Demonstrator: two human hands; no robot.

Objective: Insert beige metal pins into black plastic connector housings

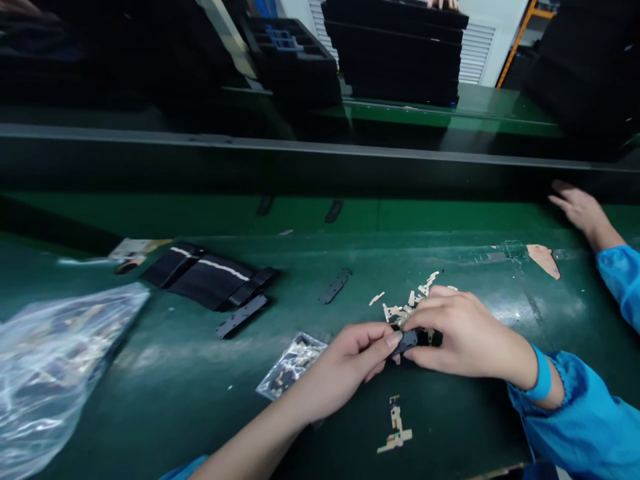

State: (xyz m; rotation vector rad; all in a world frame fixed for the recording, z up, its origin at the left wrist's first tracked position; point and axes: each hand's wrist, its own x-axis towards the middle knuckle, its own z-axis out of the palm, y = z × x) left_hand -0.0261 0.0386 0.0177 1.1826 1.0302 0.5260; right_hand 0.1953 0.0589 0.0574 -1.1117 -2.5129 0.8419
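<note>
My left hand (357,357) pinches a small black plastic part (407,342) between thumb and fingers. Close against it, my right hand (453,330) has its fingers bent over the part's far end; what they grip, if anything, is hidden. Under and behind my right hand lies a loose scatter of small pale flat pieces (395,311). Nearer to me, a few more pale pieces (397,430) lie together on the green table (200,413). A similar black part (335,287) rests beyond my left hand, and another black strip (242,317) lies further left.
A clear bag of small parts (293,365) lies beside my left forearm. Far left is a larger plastic bag (65,367), near flat black pieces (210,273). A raised ledge (320,150) crosses behind, with stacked black trays (395,57) beyond. Another person's hand (583,210) reaches in at right.
</note>
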